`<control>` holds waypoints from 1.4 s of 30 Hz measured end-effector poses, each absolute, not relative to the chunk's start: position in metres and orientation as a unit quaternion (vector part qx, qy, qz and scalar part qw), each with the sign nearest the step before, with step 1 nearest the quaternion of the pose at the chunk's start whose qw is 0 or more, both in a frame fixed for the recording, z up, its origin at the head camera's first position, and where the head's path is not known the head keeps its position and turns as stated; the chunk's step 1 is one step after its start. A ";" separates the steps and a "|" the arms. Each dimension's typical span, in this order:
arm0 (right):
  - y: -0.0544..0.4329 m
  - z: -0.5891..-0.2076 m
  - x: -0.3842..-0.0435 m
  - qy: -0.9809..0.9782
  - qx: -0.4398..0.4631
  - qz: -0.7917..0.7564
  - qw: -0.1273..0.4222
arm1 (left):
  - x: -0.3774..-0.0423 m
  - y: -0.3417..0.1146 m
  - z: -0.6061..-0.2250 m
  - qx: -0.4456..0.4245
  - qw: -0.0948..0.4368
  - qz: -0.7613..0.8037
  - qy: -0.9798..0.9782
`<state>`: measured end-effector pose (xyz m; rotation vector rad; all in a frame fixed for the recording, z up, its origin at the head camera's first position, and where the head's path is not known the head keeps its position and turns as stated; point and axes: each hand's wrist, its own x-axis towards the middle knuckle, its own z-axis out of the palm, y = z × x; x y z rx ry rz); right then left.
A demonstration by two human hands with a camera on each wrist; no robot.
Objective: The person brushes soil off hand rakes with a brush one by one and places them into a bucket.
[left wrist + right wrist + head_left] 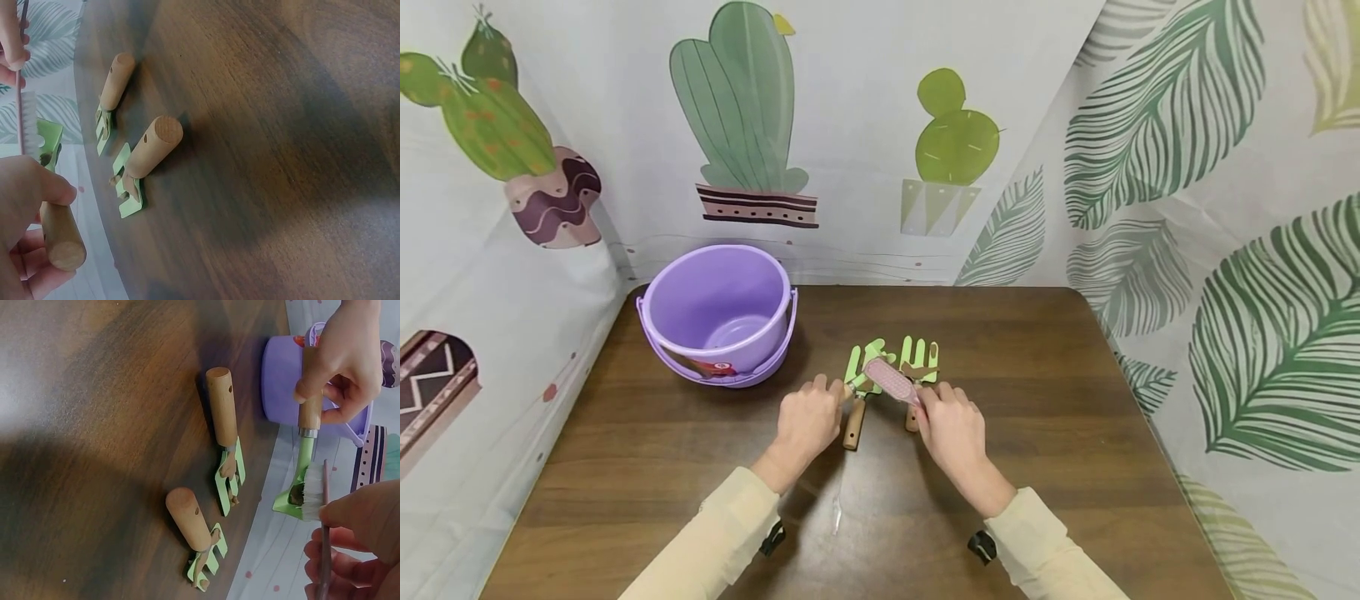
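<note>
The left hand (pixel 808 421) holds a green garden tool (pixel 304 456) above the tabletop (pixel 1037 375), fingers (pixel 344 412) round its handle (pixel 309 417); the right hand (pixel 953 429) grips a brush (pixel 891 381), bristles (pixel 313 494) against the tool. Brushing looks unfinished: brown dirt (pixel 296 494) clings to that tool and both forks (pixel 224 425) lying below.

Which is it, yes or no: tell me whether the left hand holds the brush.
No, only the right hand holds the brush.

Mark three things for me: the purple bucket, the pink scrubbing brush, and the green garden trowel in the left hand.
Purple bucket (pixel 718 287): head view, on its inner wall.
Pink scrubbing brush (pixel 891 380): head view, on its back.
Green garden trowel (pixel 305 452): right wrist view, on its neck.
</note>
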<state>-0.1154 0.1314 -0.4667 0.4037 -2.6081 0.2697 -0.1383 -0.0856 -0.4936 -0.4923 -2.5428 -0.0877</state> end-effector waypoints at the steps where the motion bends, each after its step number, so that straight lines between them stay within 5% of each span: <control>1: 0.131 -0.467 -0.115 -0.953 0.149 0.101 0.243 | -0.138 -0.086 -0.494 -0.182 0.269 -0.031 -0.945; 42: 0.124 -0.470 -0.119 -0.960 0.129 0.088 0.231 | -0.132 -0.086 -0.497 -0.183 0.265 -0.007 -0.947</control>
